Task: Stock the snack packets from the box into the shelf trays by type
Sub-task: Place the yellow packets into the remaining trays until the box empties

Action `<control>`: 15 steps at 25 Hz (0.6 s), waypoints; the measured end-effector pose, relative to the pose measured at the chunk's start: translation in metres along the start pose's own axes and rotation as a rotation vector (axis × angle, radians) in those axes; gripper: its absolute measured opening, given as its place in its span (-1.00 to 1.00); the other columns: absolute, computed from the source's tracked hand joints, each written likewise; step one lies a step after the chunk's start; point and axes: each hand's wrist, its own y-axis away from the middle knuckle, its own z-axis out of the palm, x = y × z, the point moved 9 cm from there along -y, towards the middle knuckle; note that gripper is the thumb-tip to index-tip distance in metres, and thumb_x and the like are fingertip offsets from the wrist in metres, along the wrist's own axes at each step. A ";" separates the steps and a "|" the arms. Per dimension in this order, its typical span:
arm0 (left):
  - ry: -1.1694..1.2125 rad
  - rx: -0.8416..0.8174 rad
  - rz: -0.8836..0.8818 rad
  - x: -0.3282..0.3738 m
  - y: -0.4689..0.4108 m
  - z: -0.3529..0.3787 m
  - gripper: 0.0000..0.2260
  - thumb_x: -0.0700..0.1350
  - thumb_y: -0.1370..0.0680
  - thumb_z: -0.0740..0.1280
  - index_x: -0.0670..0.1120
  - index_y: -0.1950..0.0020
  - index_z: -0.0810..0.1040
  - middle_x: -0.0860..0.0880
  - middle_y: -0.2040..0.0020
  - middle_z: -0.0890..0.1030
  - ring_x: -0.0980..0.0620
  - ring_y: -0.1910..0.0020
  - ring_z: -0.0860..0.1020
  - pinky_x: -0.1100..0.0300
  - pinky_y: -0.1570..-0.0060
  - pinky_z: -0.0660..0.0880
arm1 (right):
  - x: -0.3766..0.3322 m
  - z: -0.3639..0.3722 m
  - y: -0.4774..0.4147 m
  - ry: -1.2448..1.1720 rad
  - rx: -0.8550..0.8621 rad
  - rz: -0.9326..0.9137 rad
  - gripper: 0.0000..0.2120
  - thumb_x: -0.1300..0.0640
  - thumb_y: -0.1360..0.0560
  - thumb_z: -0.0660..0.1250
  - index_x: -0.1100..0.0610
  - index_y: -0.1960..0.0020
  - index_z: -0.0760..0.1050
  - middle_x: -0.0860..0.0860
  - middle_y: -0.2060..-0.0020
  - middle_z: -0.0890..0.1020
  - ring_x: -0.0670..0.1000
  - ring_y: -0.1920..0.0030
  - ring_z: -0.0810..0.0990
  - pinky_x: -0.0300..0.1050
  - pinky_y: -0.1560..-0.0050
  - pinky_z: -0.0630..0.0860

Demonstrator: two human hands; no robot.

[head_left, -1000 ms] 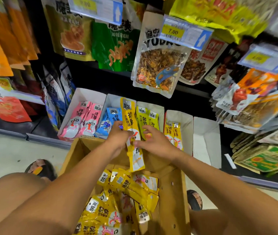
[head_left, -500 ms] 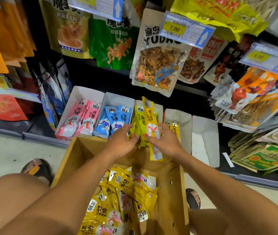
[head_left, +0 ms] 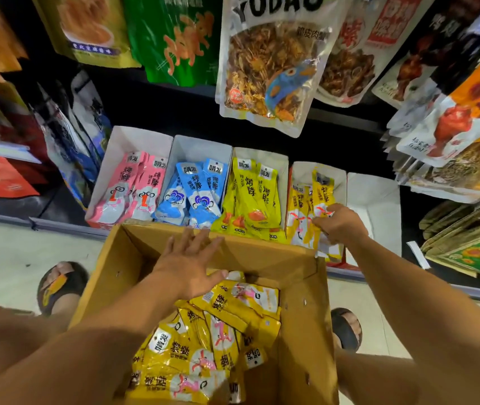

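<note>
since 0.5 s ago the right hand point(head_left: 339, 225) has carried its yellow packets point(head_left: 322, 194) from above the cardboard box point(head_left: 303, 317) into the 4th white tray point(head_left: 317, 171), fingers curled round them, matching their kind. left hand point(head_left: 192, 258) hovers flat, fingers spread and empty, over the remaining packets point(head_left: 224, 331), likely reaching for more.

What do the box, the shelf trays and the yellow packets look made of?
Box: brown cardboard, matte, with folded flaps and creases. Shelf trays: likely white paperboard, matte, folded walls. Yellow packets: probably glossy plastic film; they glint and wrinkle.
</note>
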 end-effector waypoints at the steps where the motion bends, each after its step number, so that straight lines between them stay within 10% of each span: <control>1: -0.005 -0.003 0.001 -0.001 -0.001 0.001 -0.26 0.49 -0.56 -0.10 0.26 -0.59 -0.40 0.08 -0.59 -0.45 -0.12 -0.57 -0.46 -0.24 -0.57 -0.28 | 0.005 0.007 -0.007 0.009 0.005 0.009 -0.34 -0.32 -0.38 0.40 0.03 -0.35 0.44 0.06 -0.02 0.64 0.06 0.27 0.68 0.08 0.10 0.68; 15: -0.030 -0.044 -0.029 -0.006 -0.004 0.011 -0.25 0.46 -0.58 -0.05 0.26 -0.57 -0.44 0.15 -0.52 -0.56 -0.05 -0.52 -0.54 -0.32 -0.56 -0.21 | 0.026 0.065 -0.041 0.052 -0.006 -0.014 -0.39 -0.25 -0.50 0.36 0.21 -0.29 0.39 0.18 -0.07 0.58 0.16 0.02 0.53 0.00 0.09 0.49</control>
